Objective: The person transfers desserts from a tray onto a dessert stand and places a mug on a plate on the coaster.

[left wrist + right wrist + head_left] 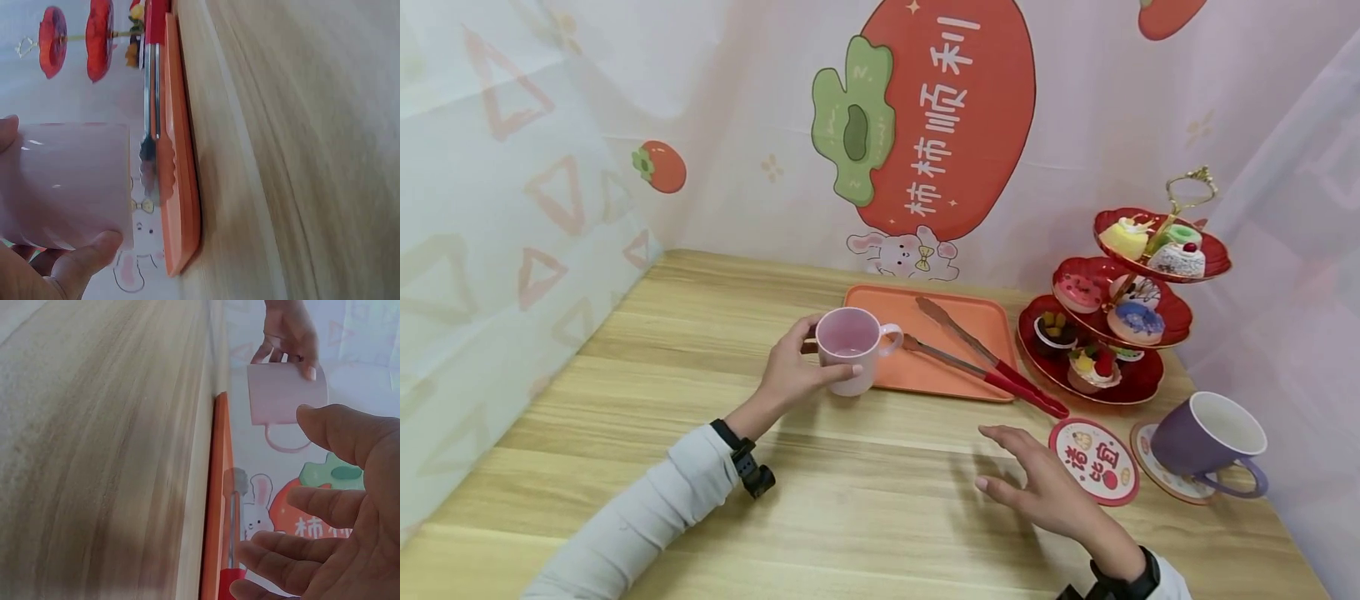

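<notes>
My left hand (788, 368) grips a pale pink mug (867, 364) round its body, thumb at the front and fingers behind. The mug is upright, its handle pointing right, and in the left wrist view the mug (69, 184) is raised above the table. Behind it lies an orange tray (891, 304) with metal tongs (958, 362) across it; their red handles reach past the tray's front right corner. My right hand (1041, 483) hovers over the table with fingers apart and nothing in it, left of a round red-rimmed coaster (1093, 462).
At the right, a purple mug (1198, 437) stands on another coaster (1180, 492). A three-tier red stand (1176, 321) with several small cakes rises behind the coasters. Printed curtains (737, 150) hang along the back and sides of the wooden table (865, 500).
</notes>
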`<move>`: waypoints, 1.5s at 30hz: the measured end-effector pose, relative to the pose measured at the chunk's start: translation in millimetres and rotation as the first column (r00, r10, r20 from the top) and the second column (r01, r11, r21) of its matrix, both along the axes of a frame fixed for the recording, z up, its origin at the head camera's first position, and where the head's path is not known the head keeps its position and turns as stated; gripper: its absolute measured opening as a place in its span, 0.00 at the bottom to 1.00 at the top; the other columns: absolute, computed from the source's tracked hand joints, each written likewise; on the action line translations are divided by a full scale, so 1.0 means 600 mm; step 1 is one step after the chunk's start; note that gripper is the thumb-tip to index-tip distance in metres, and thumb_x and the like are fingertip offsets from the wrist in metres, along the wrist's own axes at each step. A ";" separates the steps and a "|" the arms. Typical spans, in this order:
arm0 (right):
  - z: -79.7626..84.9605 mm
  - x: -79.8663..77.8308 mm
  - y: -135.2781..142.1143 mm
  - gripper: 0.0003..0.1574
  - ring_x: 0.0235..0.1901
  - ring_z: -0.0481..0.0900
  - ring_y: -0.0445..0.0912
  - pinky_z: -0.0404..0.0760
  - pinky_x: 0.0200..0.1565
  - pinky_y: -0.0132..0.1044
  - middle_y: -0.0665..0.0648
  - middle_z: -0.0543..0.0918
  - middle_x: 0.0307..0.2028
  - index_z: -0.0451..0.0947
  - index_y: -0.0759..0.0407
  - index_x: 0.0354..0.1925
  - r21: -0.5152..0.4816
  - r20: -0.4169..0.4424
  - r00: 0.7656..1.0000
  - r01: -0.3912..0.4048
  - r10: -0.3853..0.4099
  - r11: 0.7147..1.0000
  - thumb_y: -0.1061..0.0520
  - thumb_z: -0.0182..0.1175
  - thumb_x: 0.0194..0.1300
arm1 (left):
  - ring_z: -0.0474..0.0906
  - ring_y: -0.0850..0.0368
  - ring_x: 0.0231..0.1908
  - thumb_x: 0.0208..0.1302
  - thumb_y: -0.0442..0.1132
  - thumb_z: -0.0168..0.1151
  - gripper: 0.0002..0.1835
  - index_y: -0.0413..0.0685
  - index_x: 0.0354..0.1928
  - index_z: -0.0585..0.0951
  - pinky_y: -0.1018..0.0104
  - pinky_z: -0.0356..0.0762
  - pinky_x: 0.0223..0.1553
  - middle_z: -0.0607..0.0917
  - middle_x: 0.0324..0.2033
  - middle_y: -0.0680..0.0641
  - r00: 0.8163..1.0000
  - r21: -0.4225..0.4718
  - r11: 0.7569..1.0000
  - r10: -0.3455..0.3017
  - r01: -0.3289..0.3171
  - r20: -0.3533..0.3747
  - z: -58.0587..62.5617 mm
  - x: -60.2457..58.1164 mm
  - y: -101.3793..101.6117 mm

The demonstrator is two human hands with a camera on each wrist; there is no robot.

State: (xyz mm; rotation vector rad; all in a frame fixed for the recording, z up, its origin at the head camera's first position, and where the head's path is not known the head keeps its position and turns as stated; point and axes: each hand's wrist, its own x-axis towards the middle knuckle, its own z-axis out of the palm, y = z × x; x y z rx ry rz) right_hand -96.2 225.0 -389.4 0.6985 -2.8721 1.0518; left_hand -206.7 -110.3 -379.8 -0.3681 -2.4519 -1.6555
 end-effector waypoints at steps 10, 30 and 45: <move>0.005 -0.011 -0.004 0.36 0.52 0.73 0.57 0.72 0.46 0.56 0.59 0.74 0.55 0.68 0.60 0.61 -0.043 0.030 1.000 0.000 0.001 0.999 0.49 0.65 0.58 | 0.73 0.50 0.43 0.36 0.45 0.80 0.41 0.47 0.57 0.72 0.45 0.70 0.45 0.78 0.46 0.48 0.991 0.009 0.992 -0.125 0.126 -0.042 0.002 0.037 0.029; 0.017 -0.035 -0.034 0.30 0.51 0.73 0.63 0.76 0.45 0.41 0.66 0.70 0.57 0.63 0.62 0.64 -0.375 0.209 0.974 -0.004 0.089 0.927 0.56 0.56 0.66 | 0.75 0.52 0.43 0.34 0.41 0.80 0.41 0.49 0.56 0.72 0.53 0.72 0.43 0.79 0.47 0.51 0.948 -0.003 0.950 -0.311 0.311 -0.074 -0.001 0.096 0.080; 0.012 -0.043 -0.049 0.19 0.44 0.77 0.59 0.76 0.41 0.54 0.66 0.78 0.39 0.66 0.75 0.39 -0.548 0.389 0.875 -0.030 0.287 0.836 0.56 0.41 0.73 | 0.75 0.50 0.43 0.36 0.43 0.79 0.41 0.52 0.58 0.71 0.64 0.79 0.31 0.78 0.47 0.52 0.919 0.055 0.918 -0.394 0.393 0.000 -0.013 0.117 0.099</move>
